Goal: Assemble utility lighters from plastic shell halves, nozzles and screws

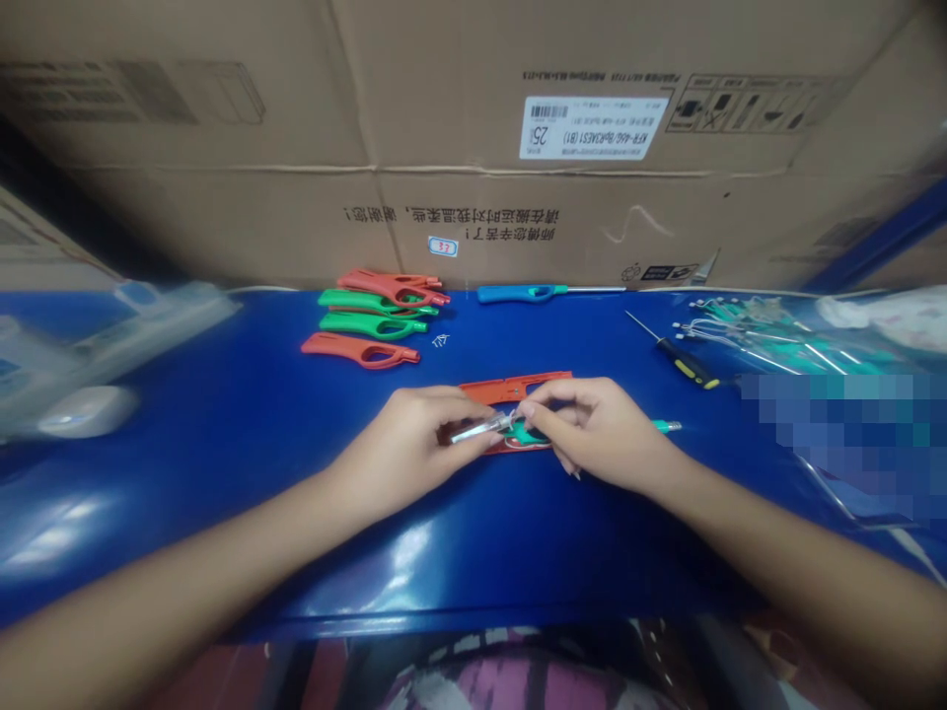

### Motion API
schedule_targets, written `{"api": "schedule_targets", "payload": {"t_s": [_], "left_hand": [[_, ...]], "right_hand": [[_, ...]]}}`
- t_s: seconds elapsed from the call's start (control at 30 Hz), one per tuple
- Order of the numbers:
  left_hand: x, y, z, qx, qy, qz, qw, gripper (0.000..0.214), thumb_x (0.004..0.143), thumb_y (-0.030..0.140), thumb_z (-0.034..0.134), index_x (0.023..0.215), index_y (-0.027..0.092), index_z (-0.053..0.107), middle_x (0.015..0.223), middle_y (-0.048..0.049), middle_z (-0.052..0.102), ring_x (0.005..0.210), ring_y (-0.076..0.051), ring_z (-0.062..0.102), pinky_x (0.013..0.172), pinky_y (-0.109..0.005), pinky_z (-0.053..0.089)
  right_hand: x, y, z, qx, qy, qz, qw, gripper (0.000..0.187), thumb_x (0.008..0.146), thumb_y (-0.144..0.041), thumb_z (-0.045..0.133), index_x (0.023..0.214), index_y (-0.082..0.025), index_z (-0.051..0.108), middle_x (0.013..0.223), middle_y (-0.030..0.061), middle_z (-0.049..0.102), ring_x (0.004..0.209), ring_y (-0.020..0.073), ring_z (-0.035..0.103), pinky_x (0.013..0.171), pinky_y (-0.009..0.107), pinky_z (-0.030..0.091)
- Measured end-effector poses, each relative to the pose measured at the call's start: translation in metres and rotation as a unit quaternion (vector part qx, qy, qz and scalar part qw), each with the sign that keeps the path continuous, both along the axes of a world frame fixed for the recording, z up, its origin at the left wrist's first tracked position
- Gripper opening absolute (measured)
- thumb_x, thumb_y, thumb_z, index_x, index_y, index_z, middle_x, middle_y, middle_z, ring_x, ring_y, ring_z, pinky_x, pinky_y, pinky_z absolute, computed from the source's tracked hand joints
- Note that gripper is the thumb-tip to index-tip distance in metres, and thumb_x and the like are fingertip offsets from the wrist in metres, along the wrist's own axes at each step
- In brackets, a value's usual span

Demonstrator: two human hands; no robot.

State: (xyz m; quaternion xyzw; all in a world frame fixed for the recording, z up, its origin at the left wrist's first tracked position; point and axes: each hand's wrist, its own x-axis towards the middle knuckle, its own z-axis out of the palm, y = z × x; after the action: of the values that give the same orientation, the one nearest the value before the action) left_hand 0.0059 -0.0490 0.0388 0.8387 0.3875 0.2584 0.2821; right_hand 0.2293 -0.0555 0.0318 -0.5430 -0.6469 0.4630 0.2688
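Note:
My left hand (429, 431) is closed on a small clear, whitish tube (479, 429), which looks like a lighter's fuel tank. My right hand (592, 429) pinches at the tube's right end, beside a thin white wire; what sits between its fingertips is too small to name. Under both hands lies an orange-red lighter shell half (540, 450) with a green part (527, 434) in it. A metal-tipped rod (672, 427) sticks out to the right of my right hand. Just behind lies another orange shell half (492, 391), inner side up.
Orange and green lighter shells (370, 323) lie at the back left, beside several tiny screws (441, 340). A blue lighter (518, 294), a screwdriver (685, 363) and a pile of wired green parts (769, 325) lie further right. Cardboard (296, 217) stands behind the blue table (258, 414).

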Motion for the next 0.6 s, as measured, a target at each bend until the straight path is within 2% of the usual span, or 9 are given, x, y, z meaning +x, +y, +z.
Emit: {"api": "schedule_targets", "payload": {"t_s": [0.1,0.17,0.23,0.4,0.6], "left_hand": [[-0.0031,0.0017,0.0058,0.023,0.020,-0.006,1.000,0.020,0.090,0.027,0.067,0.105,0.017,0.075,0.093,-0.0045,0.074,0.076,-0.015,0.065,0.067,-0.024,0.047],[-0.0050,0.0027,0.0080,0.018,0.038,-0.014,0.999,0.018,0.090,0.028,0.067,0.103,0.018,0.075,0.093,-0.0040,0.073,0.078,-0.015,0.065,0.070,-0.024,0.048],[-0.0067,0.0032,0.0094,0.009,0.055,-0.025,0.998,0.015,0.091,0.028,0.067,0.100,0.020,0.076,0.092,-0.0028,0.073,0.078,-0.015,0.065,0.071,-0.025,0.048],[-0.0089,0.0048,0.0089,0.009,0.092,-0.041,0.995,0.013,0.091,0.029,0.067,0.097,0.024,0.077,0.092,-0.0018,0.074,0.084,-0.016,0.065,0.072,-0.027,0.048],[-0.0092,0.0077,0.0043,0.034,0.105,-0.055,0.992,0.011,0.087,0.025,0.072,0.095,0.022,0.078,0.089,-0.0036,0.074,0.087,-0.020,0.064,0.076,-0.031,0.048]], "right_hand": [[0.0037,0.0018,-0.0003,0.139,-0.044,0.002,0.989,0.021,0.092,-0.032,0.057,0.089,-0.016,0.069,0.067,0.0013,0.063,0.047,0.0085,0.049,0.046,0.023,0.038],[0.0062,0.0033,-0.0002,0.237,-0.083,0.018,0.968,0.017,0.092,-0.026,0.057,0.086,-0.016,0.070,0.080,0.0031,0.064,0.054,0.0079,0.048,0.052,0.024,0.038],[0.0081,0.0042,-0.0006,0.292,-0.112,0.035,0.949,0.017,0.092,-0.022,0.055,0.086,-0.016,0.069,0.083,0.0030,0.064,0.057,0.0083,0.048,0.056,0.024,0.038],[0.0098,0.0032,-0.0019,0.324,-0.143,0.053,0.933,0.015,0.093,-0.021,0.054,0.089,-0.017,0.068,0.087,0.0033,0.065,0.064,0.0104,0.051,0.060,0.026,0.038],[0.0100,0.0023,-0.0023,0.337,-0.165,0.076,0.924,0.014,0.094,-0.021,0.054,0.091,-0.017,0.067,0.086,0.0033,0.064,0.068,0.0121,0.053,0.061,0.027,0.039]]}}
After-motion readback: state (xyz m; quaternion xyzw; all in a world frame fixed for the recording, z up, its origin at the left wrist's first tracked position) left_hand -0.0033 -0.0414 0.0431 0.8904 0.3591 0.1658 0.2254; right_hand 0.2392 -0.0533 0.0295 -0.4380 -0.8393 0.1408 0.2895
